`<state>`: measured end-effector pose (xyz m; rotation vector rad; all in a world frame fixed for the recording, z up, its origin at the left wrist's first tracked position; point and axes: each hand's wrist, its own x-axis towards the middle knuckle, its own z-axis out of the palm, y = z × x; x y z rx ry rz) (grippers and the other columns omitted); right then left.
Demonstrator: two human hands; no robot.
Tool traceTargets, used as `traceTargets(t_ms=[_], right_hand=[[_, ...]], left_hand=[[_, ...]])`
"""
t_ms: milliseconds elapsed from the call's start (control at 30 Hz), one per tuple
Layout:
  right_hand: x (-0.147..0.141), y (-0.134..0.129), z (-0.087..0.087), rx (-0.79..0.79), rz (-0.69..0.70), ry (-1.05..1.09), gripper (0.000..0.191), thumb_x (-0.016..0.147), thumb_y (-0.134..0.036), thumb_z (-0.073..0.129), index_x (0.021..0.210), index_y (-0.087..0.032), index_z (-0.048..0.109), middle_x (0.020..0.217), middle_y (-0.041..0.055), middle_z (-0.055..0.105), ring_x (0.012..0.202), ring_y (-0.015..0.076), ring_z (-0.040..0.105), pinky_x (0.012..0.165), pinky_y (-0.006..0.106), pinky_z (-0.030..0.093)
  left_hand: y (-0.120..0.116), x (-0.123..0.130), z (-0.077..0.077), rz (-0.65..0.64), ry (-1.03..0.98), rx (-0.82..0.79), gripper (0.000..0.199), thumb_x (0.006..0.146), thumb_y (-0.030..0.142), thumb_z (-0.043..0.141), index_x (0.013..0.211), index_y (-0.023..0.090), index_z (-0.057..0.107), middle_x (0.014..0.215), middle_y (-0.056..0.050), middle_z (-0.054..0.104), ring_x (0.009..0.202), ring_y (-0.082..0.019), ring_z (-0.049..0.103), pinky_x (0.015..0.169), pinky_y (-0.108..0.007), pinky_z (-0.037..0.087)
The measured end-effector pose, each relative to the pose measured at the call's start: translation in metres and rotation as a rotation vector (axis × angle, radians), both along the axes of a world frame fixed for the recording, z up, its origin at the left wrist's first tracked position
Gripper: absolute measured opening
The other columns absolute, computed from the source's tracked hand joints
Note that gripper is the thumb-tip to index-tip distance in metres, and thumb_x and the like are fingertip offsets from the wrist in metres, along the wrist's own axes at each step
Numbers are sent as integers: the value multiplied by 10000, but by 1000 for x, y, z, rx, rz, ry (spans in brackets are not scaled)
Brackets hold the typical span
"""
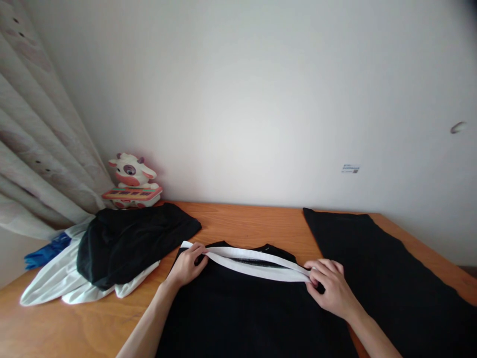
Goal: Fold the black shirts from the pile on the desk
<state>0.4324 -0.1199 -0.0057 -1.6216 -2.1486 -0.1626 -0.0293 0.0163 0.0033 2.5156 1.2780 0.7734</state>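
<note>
A black garment (246,318) with a white band (238,270) along its upper part lies on the wooden table in front of me. The band gapes in the middle, showing dark cloth inside. My left hand (189,263) pinches the band near its left end, thumb and fingers together. At the band's right end, my right hand (328,283) grips the white edge between thumb and fingers. Behind the band, a bit of black cloth with a small label (267,248) shows.
Black and white clothes (126,243) are heaped at the left, beside a blue item (48,252). A cow toy with a keyboard (132,184) stands by the wall and curtain (33,134). Another black cloth (383,278) lies flat on the right of the table (246,219).
</note>
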Motion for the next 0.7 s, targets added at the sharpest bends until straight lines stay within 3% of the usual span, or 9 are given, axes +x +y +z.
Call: traceTargets(t_ms=[67,133,300,433,533,600,700], right_hand=[[2,4,0,-25,22,-11,248,819,-277,600,636,-235,439,1259,46,699,1235,336,564,1011,530,343],[3,11,1,-94,41,34,182,805,-275,602,698,-246,457,1316,58,675,1288,324,543,1043,524,323],[-9,33,7,-161,-69,173,82,814,-316,569,841,-265,510,937,20,739,924,241,684,982,469,363],[-15,49,15,-314,-300,206,424,932,-551,427,635,-249,442,649,1,650,722,247,664,831,429,419],[-9,58,20,-398,-402,202,552,924,-663,397,567,-244,434,590,11,621,683,261,648,756,402,418],[0,62,23,-425,-374,226,552,899,-696,426,582,-246,476,585,7,616,674,248,632,720,374,413],[12,63,26,-494,-158,348,460,824,-671,552,651,-248,492,611,-24,596,640,193,571,625,303,391]], left_hand=[[1,0,-1,2,-41,-11,274,986,354,450,1017,224,690,1057,-75,693,778,-172,665,733,-288,541],[1,1,-2,6,-76,-12,285,989,362,450,999,223,699,1034,-76,696,843,-189,676,775,-298,553],[0,5,-3,57,-109,-9,312,991,394,443,993,224,705,1043,-78,699,854,-197,678,790,-311,560],[1,12,-3,191,-86,8,384,995,463,418,920,219,705,925,-70,692,765,-196,661,741,-309,544],[4,14,-3,236,-42,47,381,982,458,420,897,222,707,909,-77,701,867,-234,679,833,-342,533],[8,13,0,217,-4,23,374,973,449,423,909,221,712,924,-84,712,905,-246,681,850,-349,522],[16,8,8,159,44,-56,366,952,456,453,842,223,712,861,-64,719,813,-225,679,769,-314,509]])
